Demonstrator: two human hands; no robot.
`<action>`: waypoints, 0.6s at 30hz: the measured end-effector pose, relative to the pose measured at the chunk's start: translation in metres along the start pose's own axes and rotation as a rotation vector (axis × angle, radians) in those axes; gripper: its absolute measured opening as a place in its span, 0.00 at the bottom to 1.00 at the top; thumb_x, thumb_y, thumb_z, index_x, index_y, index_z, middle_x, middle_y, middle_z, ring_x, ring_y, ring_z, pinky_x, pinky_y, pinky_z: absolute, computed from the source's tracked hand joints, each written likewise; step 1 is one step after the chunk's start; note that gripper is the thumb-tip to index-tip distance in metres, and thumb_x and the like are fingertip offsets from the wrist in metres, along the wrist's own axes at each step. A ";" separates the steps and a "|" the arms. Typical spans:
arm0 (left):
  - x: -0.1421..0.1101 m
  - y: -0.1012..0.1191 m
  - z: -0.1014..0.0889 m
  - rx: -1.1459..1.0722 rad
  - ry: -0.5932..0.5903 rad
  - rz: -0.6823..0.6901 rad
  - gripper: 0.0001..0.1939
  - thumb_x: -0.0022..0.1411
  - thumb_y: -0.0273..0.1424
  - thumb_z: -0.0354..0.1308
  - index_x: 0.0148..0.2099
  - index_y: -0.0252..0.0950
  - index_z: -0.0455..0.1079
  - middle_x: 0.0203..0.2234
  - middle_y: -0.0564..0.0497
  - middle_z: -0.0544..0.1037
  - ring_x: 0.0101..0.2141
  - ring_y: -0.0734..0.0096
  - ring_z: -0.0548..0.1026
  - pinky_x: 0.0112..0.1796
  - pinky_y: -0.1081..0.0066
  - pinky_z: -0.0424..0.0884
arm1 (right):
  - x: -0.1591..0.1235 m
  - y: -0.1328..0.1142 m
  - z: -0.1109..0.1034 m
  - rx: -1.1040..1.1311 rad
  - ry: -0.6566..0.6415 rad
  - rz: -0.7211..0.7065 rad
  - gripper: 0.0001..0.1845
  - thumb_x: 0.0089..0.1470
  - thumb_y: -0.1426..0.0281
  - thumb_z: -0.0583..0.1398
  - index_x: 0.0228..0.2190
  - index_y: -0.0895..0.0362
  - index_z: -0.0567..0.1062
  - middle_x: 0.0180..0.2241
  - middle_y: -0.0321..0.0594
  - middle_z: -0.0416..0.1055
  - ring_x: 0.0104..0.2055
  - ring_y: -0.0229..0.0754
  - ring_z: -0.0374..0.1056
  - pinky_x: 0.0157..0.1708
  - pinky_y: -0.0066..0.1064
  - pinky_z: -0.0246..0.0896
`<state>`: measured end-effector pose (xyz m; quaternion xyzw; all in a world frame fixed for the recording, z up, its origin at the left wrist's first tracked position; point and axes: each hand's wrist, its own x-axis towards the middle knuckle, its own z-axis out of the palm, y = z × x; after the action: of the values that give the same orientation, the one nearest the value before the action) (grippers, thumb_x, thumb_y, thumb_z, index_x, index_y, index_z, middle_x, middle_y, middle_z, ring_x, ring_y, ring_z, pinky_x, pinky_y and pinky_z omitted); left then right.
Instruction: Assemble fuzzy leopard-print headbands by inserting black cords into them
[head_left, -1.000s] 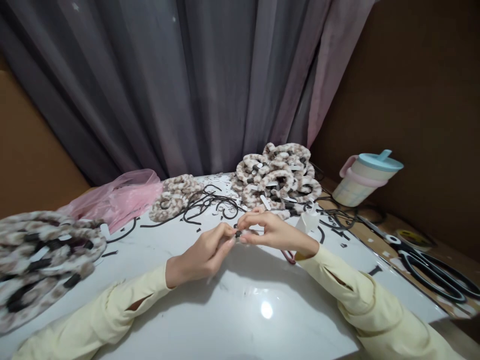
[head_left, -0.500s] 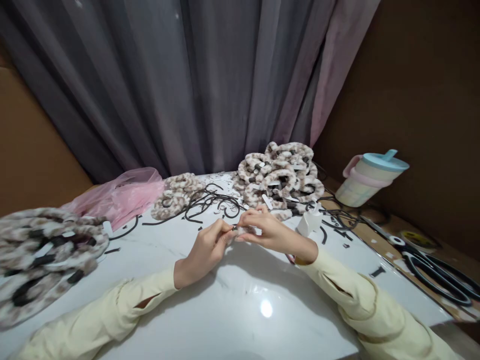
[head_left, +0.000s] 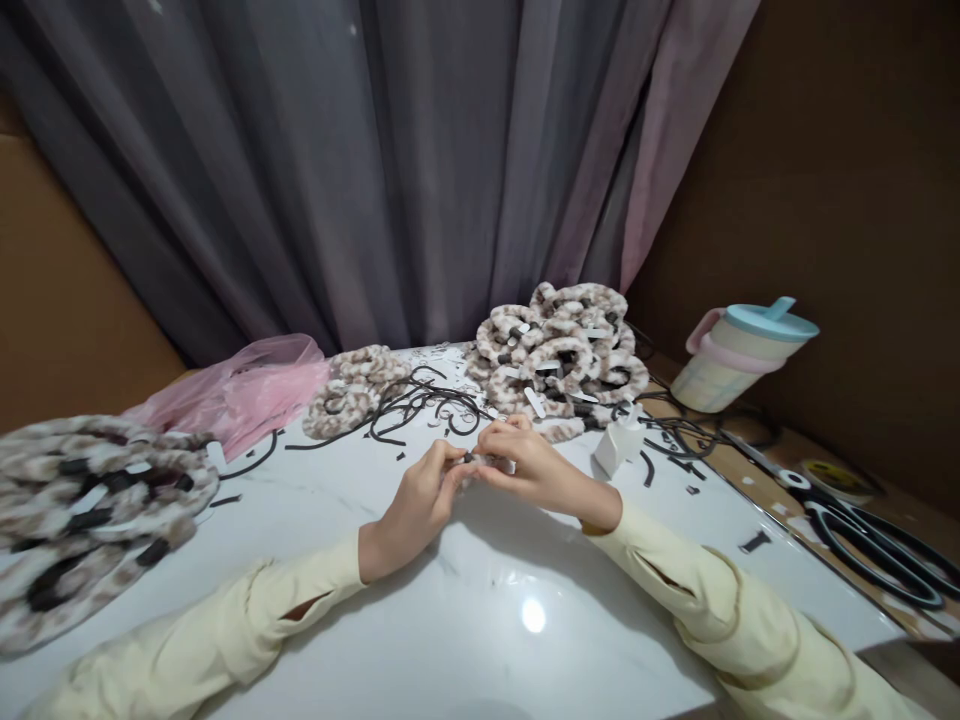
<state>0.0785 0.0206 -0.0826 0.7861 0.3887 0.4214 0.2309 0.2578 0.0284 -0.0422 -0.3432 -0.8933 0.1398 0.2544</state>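
Observation:
Over the middle of the table, my left hand and my right hand meet fingertip to fingertip. Both pinch a small fuzzy brown-and-white cord with a dark bit showing between the fingertips. Most of it is hidden by the fingers, so its full shape cannot be made out. Just beyond the hands lie loose black cords, tangled together. To the right of my right hand stands a small white bottle with a narrow tip.
Fuzzy spotted loops with white tags form a heap at the back and another pile at left. A pink plastic bag lies behind. At right are large scissors, a roll of tape and a lidded cup.
My right wrist has shifted slightly left and my left wrist slightly right and down. The fingers keep pinching the same piece, with the dark bit turned a little.

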 end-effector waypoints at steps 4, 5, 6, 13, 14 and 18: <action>0.000 -0.011 0.003 -0.013 -0.007 -0.073 0.05 0.63 0.33 0.45 0.37 0.38 0.58 0.24 0.54 0.72 0.25 0.72 0.71 0.28 0.74 0.64 | 0.002 0.000 0.008 0.044 0.016 0.075 0.11 0.58 0.70 0.55 0.26 0.60 0.71 0.29 0.38 0.69 0.34 0.38 0.61 0.40 0.34 0.47; 0.001 -0.013 0.003 -0.023 -0.015 -0.093 0.05 0.63 0.33 0.46 0.37 0.38 0.59 0.25 0.54 0.73 0.26 0.72 0.72 0.28 0.74 0.64 | 0.001 0.002 0.011 0.055 0.021 0.101 0.11 0.57 0.70 0.55 0.25 0.60 0.71 0.28 0.38 0.68 0.33 0.38 0.61 0.39 0.34 0.47; 0.001 -0.015 0.004 -0.032 -0.022 -0.112 0.05 0.63 0.34 0.46 0.37 0.38 0.59 0.25 0.54 0.73 0.27 0.72 0.72 0.29 0.75 0.64 | 0.001 0.003 0.014 0.064 0.022 0.122 0.11 0.57 0.70 0.56 0.24 0.60 0.71 0.27 0.37 0.68 0.32 0.37 0.61 0.39 0.33 0.48; 0.003 -0.021 0.007 -0.124 -0.020 -0.239 0.09 0.60 0.37 0.49 0.32 0.37 0.62 0.23 0.55 0.70 0.26 0.74 0.68 0.29 0.75 0.61 | 0.007 0.011 0.023 0.067 0.002 0.176 0.10 0.57 0.69 0.55 0.27 0.58 0.72 0.27 0.38 0.70 0.33 0.40 0.63 0.39 0.35 0.53; 0.004 -0.023 0.008 -0.152 -0.009 -0.262 0.10 0.60 0.38 0.50 0.31 0.37 0.62 0.22 0.56 0.70 0.25 0.75 0.67 0.28 0.75 0.61 | 0.008 0.009 0.018 0.058 0.011 0.182 0.08 0.57 0.68 0.56 0.30 0.58 0.73 0.29 0.39 0.71 0.35 0.42 0.64 0.40 0.37 0.53; 0.009 -0.034 0.013 -0.335 0.027 -0.399 0.11 0.57 0.39 0.51 0.29 0.37 0.59 0.17 0.59 0.65 0.17 0.78 0.60 0.20 0.77 0.56 | -0.017 -0.022 -0.003 0.146 0.258 0.151 0.16 0.52 0.64 0.60 0.43 0.54 0.67 0.41 0.44 0.69 0.45 0.48 0.64 0.45 0.41 0.56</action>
<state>0.0780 0.0479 -0.1085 0.6390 0.4638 0.4365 0.4313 0.2585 0.0013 -0.0366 -0.4050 -0.8123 0.1778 0.3802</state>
